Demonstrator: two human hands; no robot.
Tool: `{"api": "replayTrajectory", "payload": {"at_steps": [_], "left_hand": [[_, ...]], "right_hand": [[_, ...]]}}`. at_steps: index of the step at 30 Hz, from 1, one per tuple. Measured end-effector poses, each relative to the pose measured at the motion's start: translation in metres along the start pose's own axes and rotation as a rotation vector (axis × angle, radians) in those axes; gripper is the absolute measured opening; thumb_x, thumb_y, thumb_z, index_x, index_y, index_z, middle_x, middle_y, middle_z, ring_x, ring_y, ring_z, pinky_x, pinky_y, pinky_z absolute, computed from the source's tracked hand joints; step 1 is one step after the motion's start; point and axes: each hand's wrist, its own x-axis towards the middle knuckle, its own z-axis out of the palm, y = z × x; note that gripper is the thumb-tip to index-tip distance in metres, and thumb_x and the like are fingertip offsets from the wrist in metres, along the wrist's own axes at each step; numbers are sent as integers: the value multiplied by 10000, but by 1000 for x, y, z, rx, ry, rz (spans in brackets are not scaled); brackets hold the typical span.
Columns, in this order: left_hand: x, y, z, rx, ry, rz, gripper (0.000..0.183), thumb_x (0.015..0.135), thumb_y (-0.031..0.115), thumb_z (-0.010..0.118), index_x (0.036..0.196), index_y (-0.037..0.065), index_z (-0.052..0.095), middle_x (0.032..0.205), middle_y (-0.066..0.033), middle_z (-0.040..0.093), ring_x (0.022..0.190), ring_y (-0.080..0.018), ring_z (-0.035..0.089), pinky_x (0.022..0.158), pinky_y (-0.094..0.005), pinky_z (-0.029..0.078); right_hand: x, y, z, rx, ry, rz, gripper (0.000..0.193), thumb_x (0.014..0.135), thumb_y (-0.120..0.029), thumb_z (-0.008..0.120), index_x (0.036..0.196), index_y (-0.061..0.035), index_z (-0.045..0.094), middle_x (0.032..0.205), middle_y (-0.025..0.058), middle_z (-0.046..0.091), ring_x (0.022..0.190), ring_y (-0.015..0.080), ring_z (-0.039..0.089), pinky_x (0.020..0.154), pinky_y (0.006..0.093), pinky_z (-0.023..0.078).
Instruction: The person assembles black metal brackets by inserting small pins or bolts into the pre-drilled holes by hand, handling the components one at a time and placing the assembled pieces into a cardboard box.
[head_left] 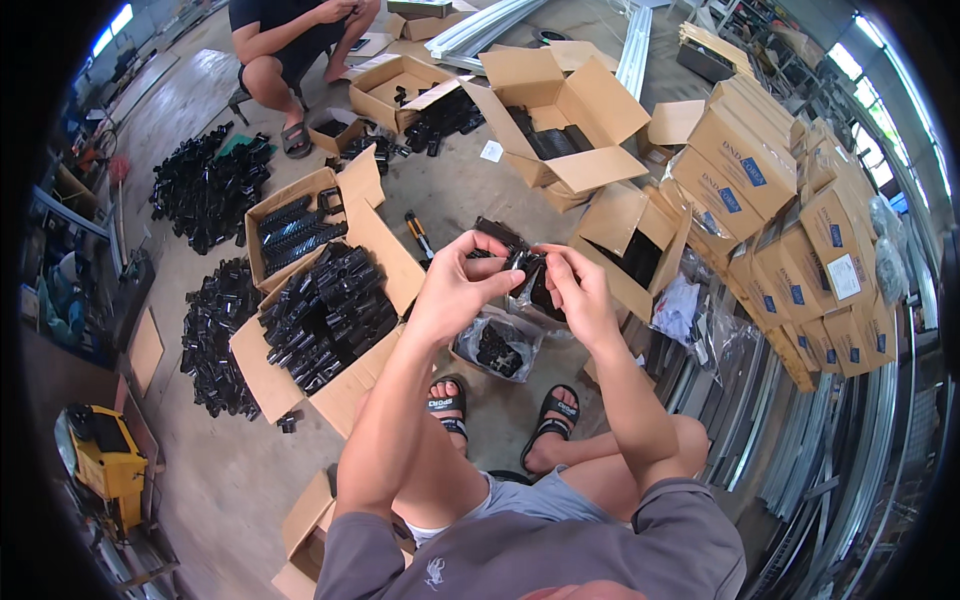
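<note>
My left hand [468, 278] and my right hand [578, 285] come together over a small lined box, both closed on a shiny black plastic part [527, 277]. The left thumb and fingers pinch its left side, while the right fingertips grip its right side. Its exact shape is partly hidden by my fingers. Below them, between my sandalled feet, the small box [528, 362] with a clear plastic liner holds small black pieces [497, 347]. An orange-and-black screwdriver-like tool [419, 236] lies on the floor to the left of my left hand.
Open cartons [345, 405] of black parts stand at left, beside loose heaps of black parts [208, 187]. More open cartons [615, 112] are ahead. Stacked cartons [745, 185] and long metal profiles [830, 460] line the right. A seated person [290, 45] is at the far left.
</note>
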Motion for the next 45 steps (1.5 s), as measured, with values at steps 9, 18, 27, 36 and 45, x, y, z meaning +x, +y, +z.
{"api": "replayTrajectory", "payload": {"at_steps": [9,18,27,36,45], "left_hand": [[1,-1,-3,-18,-79,-76,265,864,-16,722,1049,27,536,912,-70,727,829,-67,626,759,-220,483],[1,-5,-2,55,-59,-49,264,866,-3,728,1046,29,538,893,-63,724,833,-64,625,756,-220,481],[3,-12,4,-24,-53,-42,272,884,16,721,1077,41,532,916,-63,723,830,-55,615,729,-212,479],[0,-5,6,-75,-40,-84,287,876,28,736,1087,48,543,948,-62,725,824,-61,626,721,-211,489],[-1,-5,9,-136,14,-55,299,843,-13,745,1087,39,580,977,-87,732,820,-87,664,715,-211,521]], "right_hand": [[3,-6,-13,20,-88,24,367,1025,-339,540,1116,-11,679,702,-42,515,583,31,446,524,199,336],[4,6,-11,93,-106,-1,364,1021,-341,551,1145,-18,666,734,-41,518,604,36,445,535,198,340],[4,4,-8,116,-58,53,337,1017,-321,555,1141,-27,666,734,-38,526,631,29,455,565,192,360],[5,-1,-4,-139,60,-99,313,998,-282,590,1082,2,690,781,3,611,708,63,524,631,225,415],[8,-15,-5,-108,13,-41,339,1003,-303,583,1108,5,677,736,4,607,600,35,484,517,205,357]]}}
